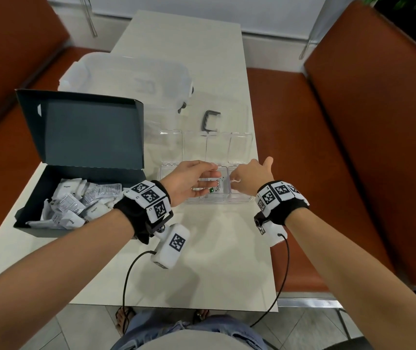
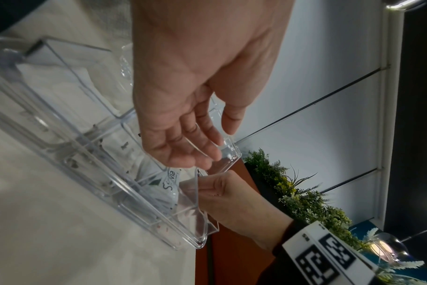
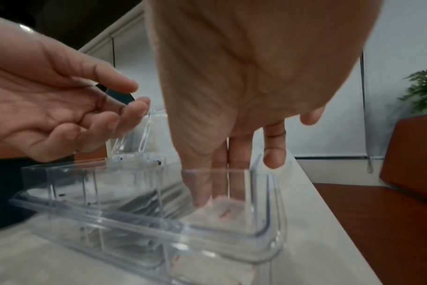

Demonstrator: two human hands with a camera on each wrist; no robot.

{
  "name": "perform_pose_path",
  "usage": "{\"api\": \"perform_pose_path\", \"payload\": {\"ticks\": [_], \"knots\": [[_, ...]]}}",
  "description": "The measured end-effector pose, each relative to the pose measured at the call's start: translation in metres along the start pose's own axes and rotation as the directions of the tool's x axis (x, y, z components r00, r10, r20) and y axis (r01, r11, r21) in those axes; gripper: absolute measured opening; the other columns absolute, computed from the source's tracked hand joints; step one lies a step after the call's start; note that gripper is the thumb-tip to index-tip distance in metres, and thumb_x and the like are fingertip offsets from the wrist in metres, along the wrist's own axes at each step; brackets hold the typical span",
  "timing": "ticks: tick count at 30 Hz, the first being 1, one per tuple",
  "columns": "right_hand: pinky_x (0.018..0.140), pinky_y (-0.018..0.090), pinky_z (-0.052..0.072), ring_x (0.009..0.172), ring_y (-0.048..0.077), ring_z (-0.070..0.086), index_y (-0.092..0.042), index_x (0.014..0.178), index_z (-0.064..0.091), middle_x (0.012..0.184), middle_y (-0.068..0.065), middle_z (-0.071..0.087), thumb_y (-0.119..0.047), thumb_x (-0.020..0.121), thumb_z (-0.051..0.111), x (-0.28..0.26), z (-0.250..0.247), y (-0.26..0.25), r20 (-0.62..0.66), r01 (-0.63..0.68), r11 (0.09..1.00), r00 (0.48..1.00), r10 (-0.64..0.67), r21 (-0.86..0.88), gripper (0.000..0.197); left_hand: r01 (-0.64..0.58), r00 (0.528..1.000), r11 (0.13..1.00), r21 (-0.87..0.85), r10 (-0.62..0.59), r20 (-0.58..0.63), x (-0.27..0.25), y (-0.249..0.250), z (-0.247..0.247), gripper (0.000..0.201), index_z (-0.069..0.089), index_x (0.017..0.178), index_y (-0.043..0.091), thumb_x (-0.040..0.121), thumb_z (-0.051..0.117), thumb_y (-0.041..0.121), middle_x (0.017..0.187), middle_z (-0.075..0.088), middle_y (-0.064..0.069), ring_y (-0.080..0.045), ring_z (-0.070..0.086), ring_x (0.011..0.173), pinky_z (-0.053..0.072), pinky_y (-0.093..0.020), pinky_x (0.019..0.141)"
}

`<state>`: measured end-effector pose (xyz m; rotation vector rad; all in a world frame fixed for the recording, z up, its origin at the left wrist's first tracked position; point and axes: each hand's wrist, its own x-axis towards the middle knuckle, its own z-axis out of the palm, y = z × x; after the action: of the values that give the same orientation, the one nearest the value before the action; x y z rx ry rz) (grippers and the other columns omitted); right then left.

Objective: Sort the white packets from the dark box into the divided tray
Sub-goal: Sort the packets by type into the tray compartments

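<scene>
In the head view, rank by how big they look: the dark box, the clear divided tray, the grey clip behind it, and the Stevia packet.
1. dark box, lid open
2. clear divided tray, lid open too
3. Stevia packet, partly hidden by the hands, so its rank over the clip is unsure
4. grey clip

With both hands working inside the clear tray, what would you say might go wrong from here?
1. The right hand pushes its fingers down on a packet in the end compartment of the light clear tray, which sits near the table edge; a push could slide it that way.
2. The left hand hovers open over the Stevia packet; the two hands are close and might collide.
</scene>
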<state>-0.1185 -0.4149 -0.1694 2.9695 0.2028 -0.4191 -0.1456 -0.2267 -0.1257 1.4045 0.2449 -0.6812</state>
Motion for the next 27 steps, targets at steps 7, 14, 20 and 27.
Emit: {"api": "perform_pose_path", "payload": {"ticks": [7, 14, 20, 27], "knots": [[0.094, 0.05, 0.022, 0.087, 0.016, 0.044, -0.037, 0.089, 0.069, 0.09, -0.011, 0.066, -0.049, 0.087, 0.054, 0.001, 0.006, -0.004, -0.025, -0.11, 0.99, 0.993, 0.112, 0.085, 0.019, 0.01, 1.0, 1.0, -0.013, -0.01, 0.008, -0.006, -0.002, -0.002, 0.015, 0.064, 0.107, 0.014, 0.096, 0.06, 0.023, 0.1, 0.071, -0.002, -0.018, 0.065, 0.084, 0.048, -0.028, 0.075], [0.091, 0.048, 0.02, 0.088, 0.016, 0.05, -0.044, 0.095, 0.068, 0.095, -0.017, 0.066, -0.042, 0.088, 0.053, -0.002, 0.0, -0.001, 0.044, -0.096, 0.98, 0.995, 0.09, 0.172, 0.017, 0.0, 1.0, 1.0, -0.029, 0.0, 0.009, -0.011, -0.004, -0.009, 0.012, 0.064, 0.102, 0.014, 0.095, 0.061, 0.023, 0.1, 0.072, -0.003, -0.021, 0.066, 0.087, 0.05, -0.027, 0.071], [0.089, 0.047, 0.019, 0.086, 0.016, 0.049, -0.048, 0.107, 0.065, 0.094, -0.016, 0.067, -0.028, 0.094, 0.042, -0.006, -0.001, 0.002, 0.056, -0.083, 0.973, 0.996, 0.073, 0.216, 0.033, -0.009, 1.0, 0.999, -0.031, 0.009, 0.002, -0.019, -0.005, -0.014, 0.016, 0.065, 0.107, 0.014, 0.095, 0.061, 0.024, 0.1, 0.072, -0.003, -0.018, 0.067, 0.083, 0.05, -0.025, 0.068], [0.08, 0.039, 0.017, 0.081, 0.015, 0.05, -0.04, 0.109, 0.067, 0.103, -0.013, 0.07, -0.021, 0.096, 0.038, -0.02, -0.021, 0.006, -0.089, -0.051, 0.966, 0.993, 0.075, 0.253, 0.037, -0.051, 0.998, 0.999, 0.0, 0.051, -0.02, -0.031, 0.003, -0.026, 0.017, 0.065, 0.107, 0.013, 0.096, 0.06, 0.023, 0.101, 0.071, -0.002, -0.018, 0.066, 0.085, 0.049, -0.027, 0.073]]}}
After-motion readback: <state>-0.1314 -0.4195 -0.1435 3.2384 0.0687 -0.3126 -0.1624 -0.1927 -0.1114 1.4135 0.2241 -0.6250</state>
